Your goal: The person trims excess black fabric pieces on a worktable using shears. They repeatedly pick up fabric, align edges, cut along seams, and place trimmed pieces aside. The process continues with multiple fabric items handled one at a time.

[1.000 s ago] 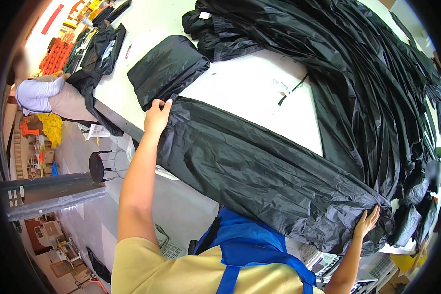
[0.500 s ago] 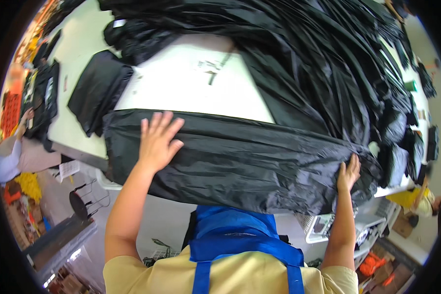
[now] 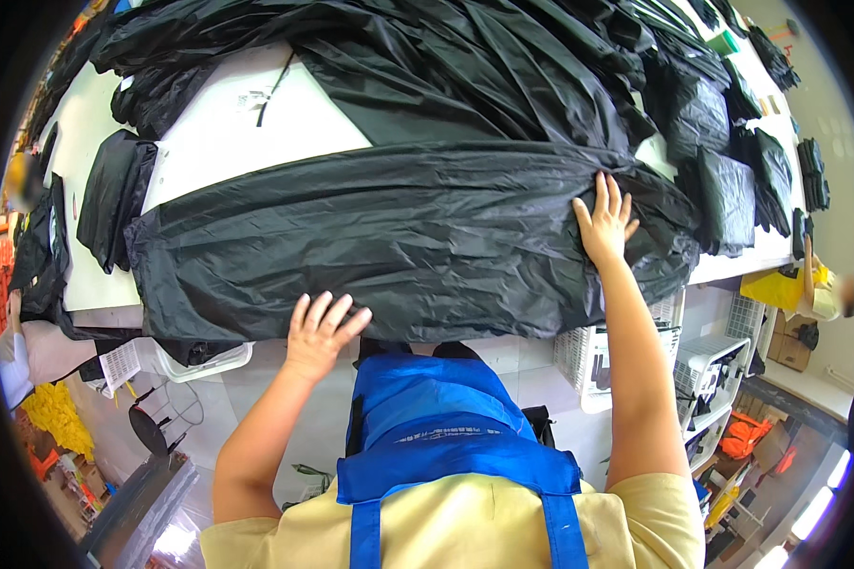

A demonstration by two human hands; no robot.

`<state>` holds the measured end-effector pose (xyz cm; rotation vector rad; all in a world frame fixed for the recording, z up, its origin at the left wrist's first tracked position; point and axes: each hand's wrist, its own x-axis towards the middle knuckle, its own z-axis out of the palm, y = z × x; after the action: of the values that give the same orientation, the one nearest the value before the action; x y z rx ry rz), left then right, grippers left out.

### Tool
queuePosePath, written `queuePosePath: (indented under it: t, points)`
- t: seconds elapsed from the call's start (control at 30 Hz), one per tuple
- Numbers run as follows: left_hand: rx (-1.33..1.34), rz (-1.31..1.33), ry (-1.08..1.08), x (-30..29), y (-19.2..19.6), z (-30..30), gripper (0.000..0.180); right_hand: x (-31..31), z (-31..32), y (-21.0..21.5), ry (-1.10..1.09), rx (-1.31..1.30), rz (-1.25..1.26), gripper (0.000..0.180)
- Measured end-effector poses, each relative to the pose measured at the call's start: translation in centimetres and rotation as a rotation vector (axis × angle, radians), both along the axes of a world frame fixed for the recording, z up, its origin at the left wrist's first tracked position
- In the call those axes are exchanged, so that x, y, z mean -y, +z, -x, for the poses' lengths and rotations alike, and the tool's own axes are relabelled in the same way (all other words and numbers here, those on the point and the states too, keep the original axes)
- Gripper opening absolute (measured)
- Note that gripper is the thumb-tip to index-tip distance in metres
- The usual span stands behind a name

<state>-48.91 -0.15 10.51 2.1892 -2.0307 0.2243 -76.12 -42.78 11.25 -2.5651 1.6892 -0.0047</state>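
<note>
A long, wrinkled piece of black fabric lies folded into a wide strip along the near edge of the white table. My left hand rests at the strip's near edge, left of the middle, fingers spread. Toward the right end, my right hand lies flat on the fabric with its fingers stretched out. Neither hand grips anything. Beyond the strip spreads a large heap of loose black fabric.
Folded black bundles lie at the left, and more packed black bundles at the right. White baskets stand under the table. A round-seated stool is on the floor at left. Other people work at both sides.
My left hand has moved from the strip's far part to its near edge. My right hand has shifted left and farther up the fabric. The view has turned slightly.
</note>
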Motion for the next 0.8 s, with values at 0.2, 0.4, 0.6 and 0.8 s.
queuePosePath:
  t: [0.2, 0.4, 0.6, 0.8]
  points:
    - [-0.106, -0.001, 0.049, 0.7, 1.5, 0.7, 0.059, -9.8, 7.9, 6.3, 0.775, 0.438, 0.266, 0.075]
    - [-0.119, 0.010, 0.032, 0.8, 2.2, 0.6, 0.048, -12.3, 14.3, -2.7, 0.733, 0.018, 0.328, 0.054]
    - [0.020, 0.011, 0.361, -4.6, 2.8, -4.9, 0.031, -10.1, 10.8, 5.2, 0.731, 0.108, 0.009, 0.048]
    - [-0.332, -0.287, 0.623, -11.9, 8.3, -18.7, 0.019, -2.7, 7.7, 10.1, 0.575, -0.036, -0.776, 0.038]
